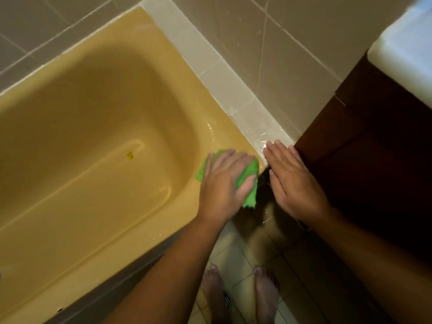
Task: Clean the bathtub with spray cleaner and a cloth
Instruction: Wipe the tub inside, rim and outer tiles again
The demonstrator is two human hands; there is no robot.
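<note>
a person leans over a yellow tub (203, 94), seen from above. the green cloth (250, 197) lies crumpled on the tub's flat rim at the corner nearest the person, where the rim meets a pale tile ledge (233, 90). the left hand (224, 181) presses down on the cloth, palm flat, fingers fairly straight and slightly apart, with green showing on both sides of the hand. the right hand (292, 181) rests flat just beside it, fingers straight and close together, on the wet, shiny end of the ledge, next to a dark cabinet (374, 136). no spray cleaner is in view.

the basin opens to the left of the cloth, its long side running away toward the lower left, and the left hand is nearer to it. wiping probably carries on that way, along the rim or down into the basin.
</note>
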